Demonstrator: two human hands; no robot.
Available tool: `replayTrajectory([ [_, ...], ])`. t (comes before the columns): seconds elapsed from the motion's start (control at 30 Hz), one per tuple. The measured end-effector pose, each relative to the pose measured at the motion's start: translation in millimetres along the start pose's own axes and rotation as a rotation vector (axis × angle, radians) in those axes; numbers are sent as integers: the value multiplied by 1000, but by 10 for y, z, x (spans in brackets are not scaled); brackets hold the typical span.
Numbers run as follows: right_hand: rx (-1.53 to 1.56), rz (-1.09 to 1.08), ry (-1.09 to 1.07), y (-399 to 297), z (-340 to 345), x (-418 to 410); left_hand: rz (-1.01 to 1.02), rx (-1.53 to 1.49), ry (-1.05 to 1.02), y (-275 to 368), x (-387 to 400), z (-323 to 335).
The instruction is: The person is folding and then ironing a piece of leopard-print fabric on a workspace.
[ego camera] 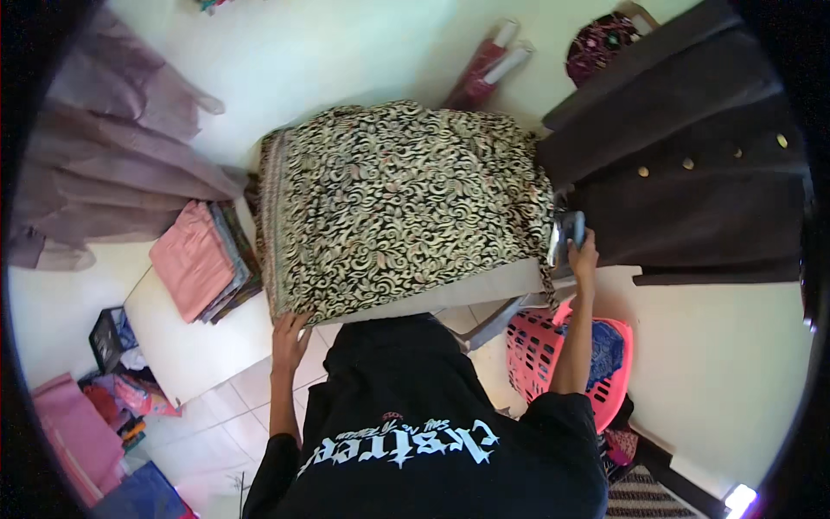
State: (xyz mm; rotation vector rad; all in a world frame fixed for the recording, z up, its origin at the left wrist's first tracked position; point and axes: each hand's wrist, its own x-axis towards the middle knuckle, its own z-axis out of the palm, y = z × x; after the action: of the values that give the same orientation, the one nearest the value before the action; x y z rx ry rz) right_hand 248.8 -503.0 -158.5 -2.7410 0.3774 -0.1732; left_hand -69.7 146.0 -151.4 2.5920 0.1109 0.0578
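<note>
A black and cream patterned cloth (402,207) lies spread over a padded grey board (441,295), whose near edge shows below it. At the cloth's near left corner, my left hand (292,327) rests with its fingers on the hem. My right hand (583,253) is closed around the handle of a clothes iron (568,233), which stands at the right end of the board beside the cloth's edge.
Folded cloths (194,259) are stacked on a white table (175,344) at the left. A pink laundry basket (535,350) holding blue fabric stands at the lower right. Dark garments (681,214) hang on the right, brownish ones (117,168) on the left. Fabric rolls (483,81) lean behind.
</note>
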Motion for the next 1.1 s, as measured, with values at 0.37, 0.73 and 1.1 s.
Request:
replayTrajectory([
  [0.37, 86, 78, 31, 352, -1117, -328, -118, -132, -46, 101, 33, -159],
  [0.73, 171, -426, -108, -2729, -1800, -1329, -351, -238, 655, -498, 736, 38],
  [1.1, 20, -870, -448, -4027, 1004, -2060, -553, -546, 380, -1387, 1208, 290],
])
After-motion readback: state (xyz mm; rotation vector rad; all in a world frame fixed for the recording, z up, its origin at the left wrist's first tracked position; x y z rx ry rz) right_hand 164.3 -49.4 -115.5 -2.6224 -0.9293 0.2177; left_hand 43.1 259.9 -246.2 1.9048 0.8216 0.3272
